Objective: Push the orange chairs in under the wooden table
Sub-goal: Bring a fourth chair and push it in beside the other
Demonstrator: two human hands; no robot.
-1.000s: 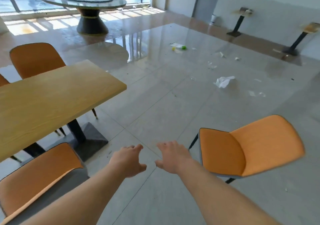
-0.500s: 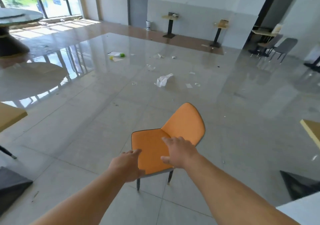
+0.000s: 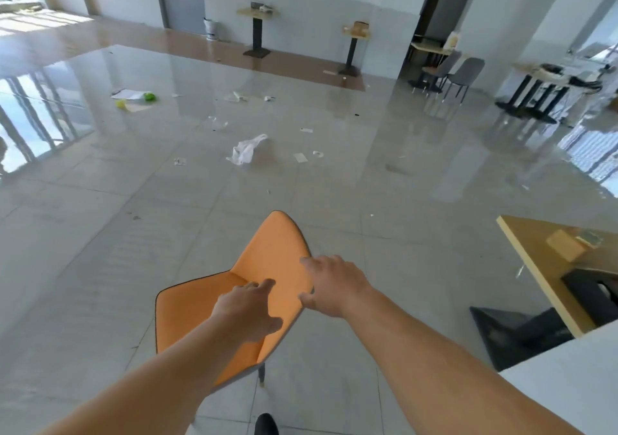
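One orange chair (image 3: 267,257) stands on the tiled floor right in front of me, its seat toward the lower left and its backrest rising to the upper right. My left hand (image 3: 249,311) hovers over the join of seat and backrest, fingers spread, holding nothing. Spread along the backrest's right edge is my right hand (image 3: 334,284), thumb at the rim and not clenched. At the right edge shows the corner of a wooden table (image 3: 531,260). No other orange chair is in view.
The table's black base (image 3: 508,334) sits on the floor to the right of the chair, with a white surface (image 3: 568,387) at the bottom right. A white plastic bag (image 3: 247,150) and scattered litter lie ahead. Grey chairs (image 3: 463,73) and pedestal tables (image 3: 256,33) stand far off.
My view has swung right, away from the first wooden table and its chairs. The lone orange chair is now straight ahead and both hands have reached forward onto its backrest area.
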